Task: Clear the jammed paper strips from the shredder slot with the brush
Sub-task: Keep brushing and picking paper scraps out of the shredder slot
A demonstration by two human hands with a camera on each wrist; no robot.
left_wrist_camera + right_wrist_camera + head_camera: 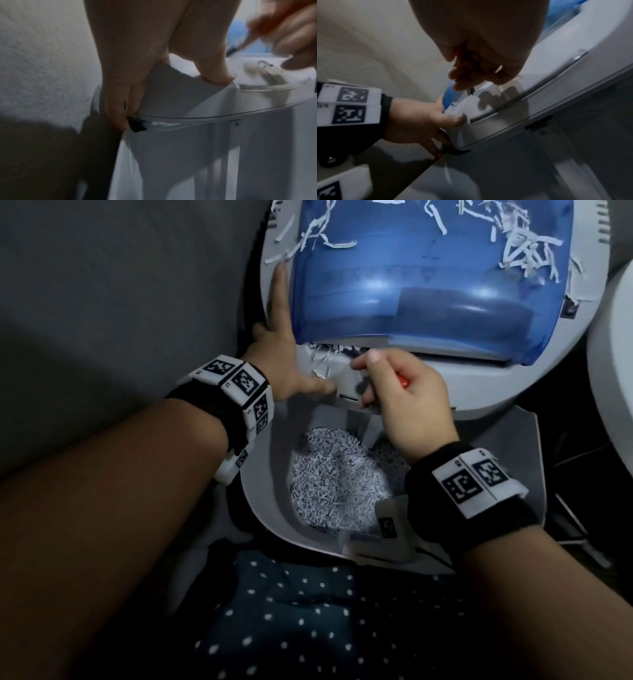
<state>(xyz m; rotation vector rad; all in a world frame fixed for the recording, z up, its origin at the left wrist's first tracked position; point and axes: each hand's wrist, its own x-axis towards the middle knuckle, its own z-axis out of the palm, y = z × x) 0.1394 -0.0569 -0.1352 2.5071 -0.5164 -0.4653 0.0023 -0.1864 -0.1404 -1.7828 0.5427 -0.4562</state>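
A: Where is the shredder?

B: The grey shredder head (346, 378) with its blue see-through cover (428, 285) is tipped up at the far side. Under it, on the near side, sits the grey bin (270, 508) full of cut paper (335, 474).

A: What are the 2 hands doing?

B: The left hand (281, 350) grips the left end of the shredder head. 1 finger points straight along the far-left rim, the thumb presses on the near face, and in the left wrist view the other fingers curl under the edge.

A: And the right hand?

B: The right hand (407, 395) is closed around the brush (401, 381). Only a bit of its red handle shows between the fingers.

A: Which way does the brush point?

B: Its dark tip, blurry, points left and far, toward the slot. Its long side runs from near-right to far-left.

A: Where are the stuck strips?

B: White paper strips (329, 350) poke out of the slot just beside the brush tip. More loose strips (527, 251) lie on the blue cover.
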